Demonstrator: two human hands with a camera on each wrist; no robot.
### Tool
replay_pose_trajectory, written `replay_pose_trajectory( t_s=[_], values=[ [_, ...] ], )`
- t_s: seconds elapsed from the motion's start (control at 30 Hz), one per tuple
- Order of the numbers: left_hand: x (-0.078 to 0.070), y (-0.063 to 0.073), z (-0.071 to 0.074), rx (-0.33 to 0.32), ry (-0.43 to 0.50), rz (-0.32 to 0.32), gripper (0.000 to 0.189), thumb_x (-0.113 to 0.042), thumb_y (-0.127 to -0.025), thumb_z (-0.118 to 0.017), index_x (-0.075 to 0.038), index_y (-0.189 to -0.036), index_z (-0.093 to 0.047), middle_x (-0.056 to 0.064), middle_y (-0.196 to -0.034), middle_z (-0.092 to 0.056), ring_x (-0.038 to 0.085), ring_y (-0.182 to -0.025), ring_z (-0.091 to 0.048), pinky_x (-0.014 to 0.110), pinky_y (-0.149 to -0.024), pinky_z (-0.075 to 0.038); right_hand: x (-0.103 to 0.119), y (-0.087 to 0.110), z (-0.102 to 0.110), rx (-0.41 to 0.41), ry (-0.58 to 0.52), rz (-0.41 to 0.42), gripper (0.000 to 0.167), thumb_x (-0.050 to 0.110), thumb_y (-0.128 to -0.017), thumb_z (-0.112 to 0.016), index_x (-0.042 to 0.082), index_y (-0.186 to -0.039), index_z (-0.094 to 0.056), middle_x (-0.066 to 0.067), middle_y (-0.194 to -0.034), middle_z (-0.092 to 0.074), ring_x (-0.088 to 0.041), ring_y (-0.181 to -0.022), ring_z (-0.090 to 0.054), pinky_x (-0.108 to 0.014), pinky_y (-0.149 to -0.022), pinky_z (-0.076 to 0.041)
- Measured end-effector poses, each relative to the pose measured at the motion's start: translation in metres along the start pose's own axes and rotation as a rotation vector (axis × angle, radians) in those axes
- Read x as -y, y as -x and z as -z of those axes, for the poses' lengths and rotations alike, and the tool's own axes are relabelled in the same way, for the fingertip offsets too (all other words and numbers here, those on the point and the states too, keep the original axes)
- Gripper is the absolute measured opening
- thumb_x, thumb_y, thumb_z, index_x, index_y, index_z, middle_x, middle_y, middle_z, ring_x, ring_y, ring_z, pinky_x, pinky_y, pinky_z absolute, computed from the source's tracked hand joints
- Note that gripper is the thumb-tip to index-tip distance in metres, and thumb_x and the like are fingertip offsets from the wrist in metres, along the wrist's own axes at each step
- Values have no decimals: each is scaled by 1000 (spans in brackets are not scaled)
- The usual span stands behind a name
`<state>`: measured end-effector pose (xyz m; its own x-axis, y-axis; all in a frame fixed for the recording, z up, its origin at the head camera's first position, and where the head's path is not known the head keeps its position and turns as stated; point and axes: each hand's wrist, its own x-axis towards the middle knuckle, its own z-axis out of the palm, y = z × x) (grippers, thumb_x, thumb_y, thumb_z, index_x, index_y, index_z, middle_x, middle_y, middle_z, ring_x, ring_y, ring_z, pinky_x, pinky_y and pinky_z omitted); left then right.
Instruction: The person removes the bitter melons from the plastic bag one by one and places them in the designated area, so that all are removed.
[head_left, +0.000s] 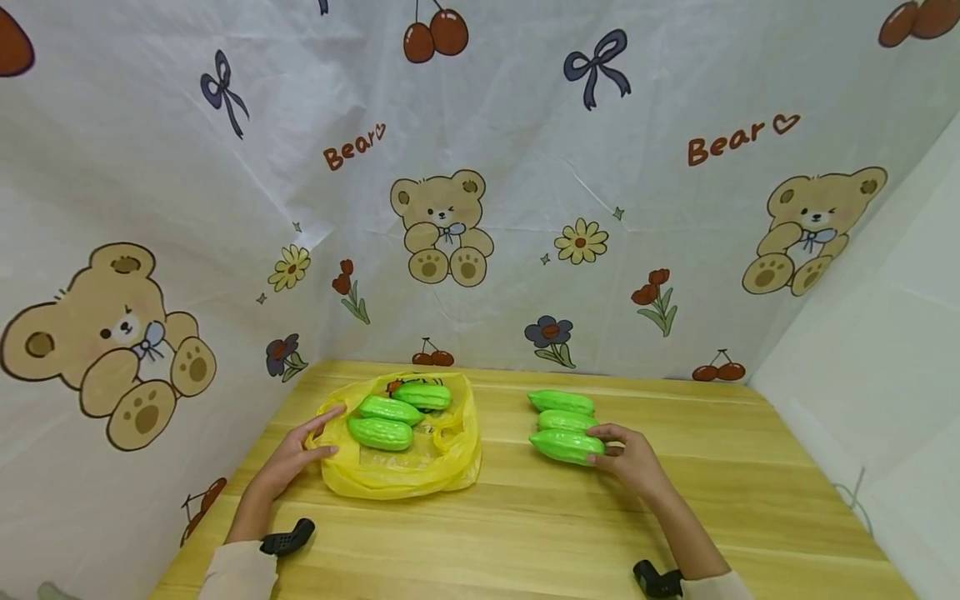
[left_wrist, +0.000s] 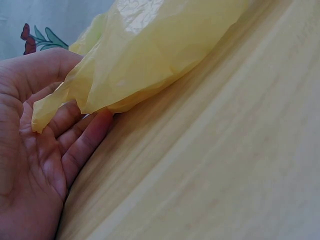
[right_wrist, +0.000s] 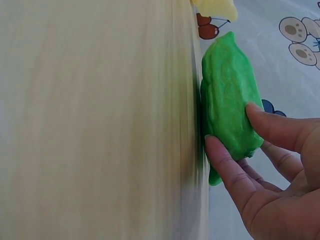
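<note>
A wooden table [head_left: 525, 542] spreads out below the person, and toward its left sits the yellow bag [head_left: 375, 485], mouth wide, three bagged gourds [head_left: 381, 433] inside. The left hand [head_left: 285, 460] is at the bag's left rim, thumb and forefinger apart; a flap of plastic crosses its palm, though I can't tell whether anything pinches it. Well to the bag's right, the right hand [head_left: 633, 462] is easily the nearer one to the row of loose gourds [head_left: 567, 420]. The closest gourd [head_left: 562, 447] lies leftward from those fingers, long axis roughly sideways, pointed tip toward the bag, its blunt end pinched between thumb and finger; whether it touches the wood, I can't tell.
</note>
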<state>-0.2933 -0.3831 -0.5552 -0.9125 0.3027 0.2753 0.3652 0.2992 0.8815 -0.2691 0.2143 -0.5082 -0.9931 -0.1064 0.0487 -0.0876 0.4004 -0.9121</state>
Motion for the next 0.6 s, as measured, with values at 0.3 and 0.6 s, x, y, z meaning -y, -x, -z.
replay_pose_trajectory(
  t_s=[0.3,0.6],
  values=[
    [0,-1,0,-2,-8,-14,64,-6,-96,-67,-5,-155,-41,21,-161,-33,-6,-144,-23,5,-103,-23,-2,-1,0,8,9,-5,39,-1,-88,-76,0,-126,-66,-25,-136,-56,-45,-118,-60,-32,-81,-58],
    [2,0,0,-2,7,-20,64,-5,-96,-66,-3,-154,-41,22,-161,-33,-7,-144,-24,6,-103,-24,-2,-1,-1,7,41,0,38,-2,-88,-75,0,-125,-67,-25,-135,-57,-45,-117,-60,-32,-80,-58]
  ],
)
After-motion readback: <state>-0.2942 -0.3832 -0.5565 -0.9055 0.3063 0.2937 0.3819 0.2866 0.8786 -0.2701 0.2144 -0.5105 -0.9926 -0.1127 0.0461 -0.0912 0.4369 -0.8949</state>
